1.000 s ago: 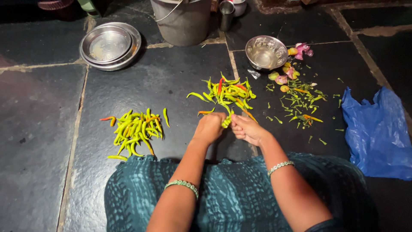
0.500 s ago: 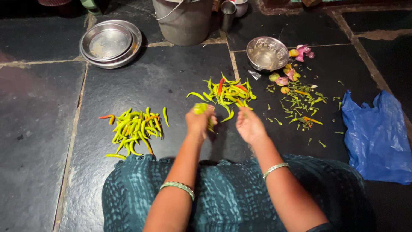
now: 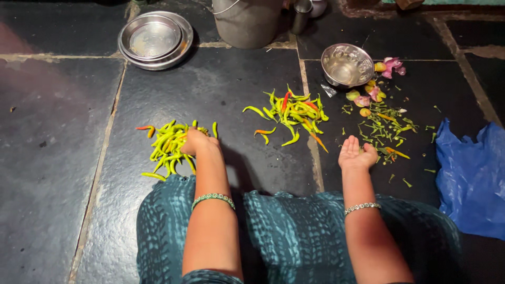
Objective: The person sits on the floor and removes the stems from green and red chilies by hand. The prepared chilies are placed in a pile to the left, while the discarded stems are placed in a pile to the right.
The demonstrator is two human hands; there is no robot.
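Hands apart over dark stone floor [image 3: 63,131]. Left hand [image 3: 195,141] down on the near chilli pile [image 3: 167,147], fingers curled into it, actual grip impossible to tell. Right hand [image 3: 356,153] palm up, fingers loose, by the stem scraps [image 3: 386,126]. Second chilli pile [image 3: 292,113] between both, below steel bowl [image 3: 346,64]. Blue bag [image 3: 471,173] far right.

Home kitchen floor: steel bowls [image 3: 347,64], chillies [image 3: 292,113]
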